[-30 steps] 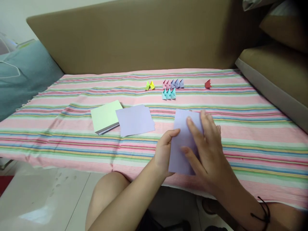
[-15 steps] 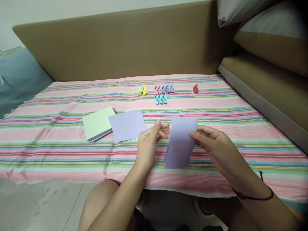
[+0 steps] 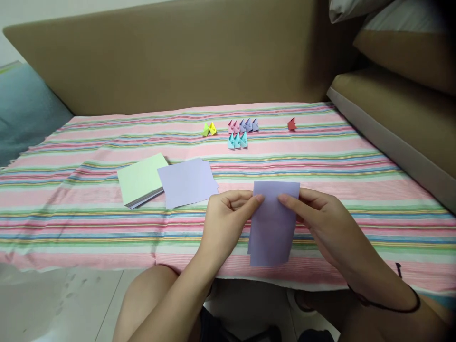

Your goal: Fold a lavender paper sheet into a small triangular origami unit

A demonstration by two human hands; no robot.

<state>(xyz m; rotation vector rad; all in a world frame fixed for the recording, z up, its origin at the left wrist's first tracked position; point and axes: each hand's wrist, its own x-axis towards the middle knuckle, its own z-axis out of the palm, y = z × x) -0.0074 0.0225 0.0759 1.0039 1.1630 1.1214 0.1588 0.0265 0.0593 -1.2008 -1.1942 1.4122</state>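
Note:
A folded purple sheet of paper (image 3: 273, 228) hangs upright in front of me, its layers slightly apart at the bottom. My left hand (image 3: 231, 213) pinches its upper left edge, thumb on the near face. At the upper right edge, my right hand (image 3: 313, 213) pinches it the same way. Behind the sheet, fingers of both hands are partly hidden. To the left lie loose purple sheets (image 3: 187, 183), beside a paper stack (image 3: 142, 180) with a light green sheet on top.
Folded paper pieces stand farther back: yellow (image 3: 209, 128), pink (image 3: 234, 126), purple (image 3: 249, 125), turquoise (image 3: 237, 141) and red (image 3: 292, 124). A striped cloth (image 3: 89, 223) covers the seat. Brown cushions (image 3: 388, 104) are piled at right; a blue pillow (image 3: 28, 109) leans at left.
My left hand has moved right and taken hold of the folded purple paper, which my right hand was holding alone. The paper has come slightly lower and squarer to me.

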